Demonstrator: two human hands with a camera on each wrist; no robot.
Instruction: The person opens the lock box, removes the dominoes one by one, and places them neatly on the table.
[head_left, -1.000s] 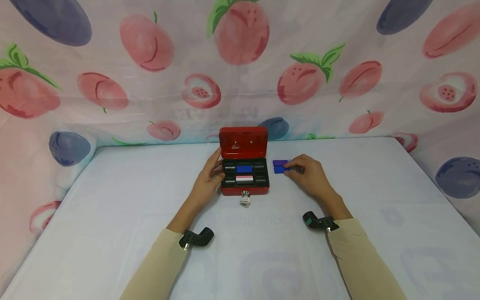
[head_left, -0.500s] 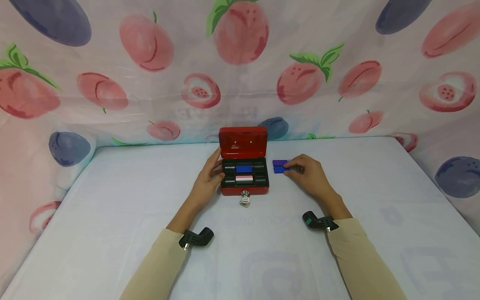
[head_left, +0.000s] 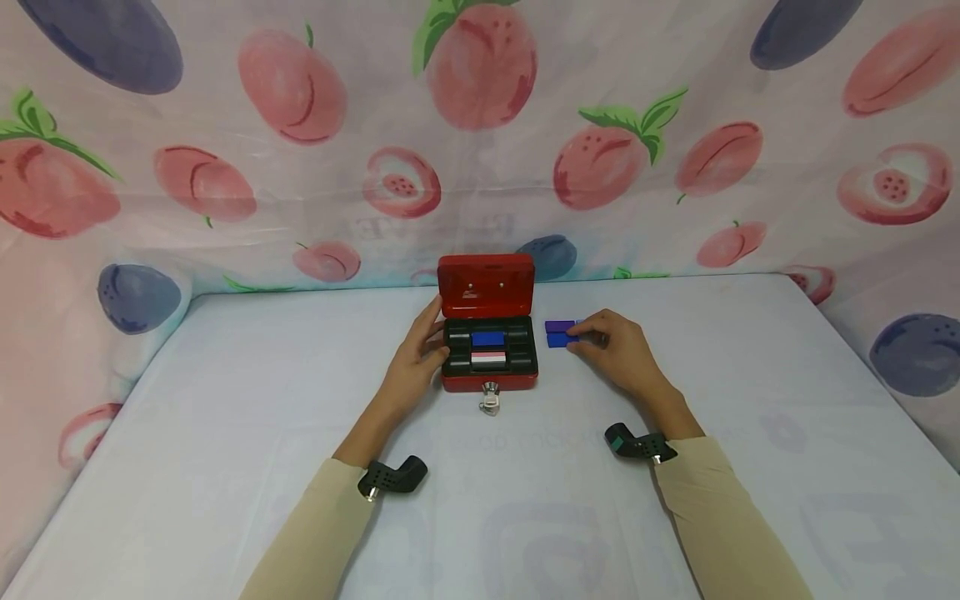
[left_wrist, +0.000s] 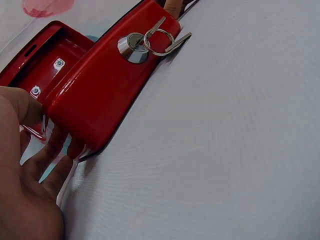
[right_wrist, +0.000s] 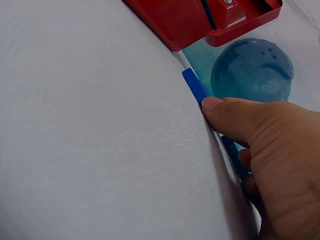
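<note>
A small red cash box [head_left: 491,382] stands with its lid [head_left: 486,287] up, its black tray [head_left: 517,340] showing. In the tray sit a blue block [head_left: 488,339] and a pink-and-white block [head_left: 488,357]. My left hand [head_left: 408,357] touches the box's left side, thumb at the rim and fingers along the wall. My right hand [head_left: 618,350] pinches a flat blue block [right_wrist: 194,84] low at the table, right of the box. A purple block [head_left: 558,326] lies just behind that one. Another darker blue block [right_wrist: 231,150] shows beneath my right fingers, partly hidden.
Keys on a ring [left_wrist: 162,42] hang from the lock [left_wrist: 134,47] at the box's front. A white cloth covers the table [head_left: 480,500]. Fruit-printed fabric [head_left: 300,200] rises behind the table's back edge, close to the lid.
</note>
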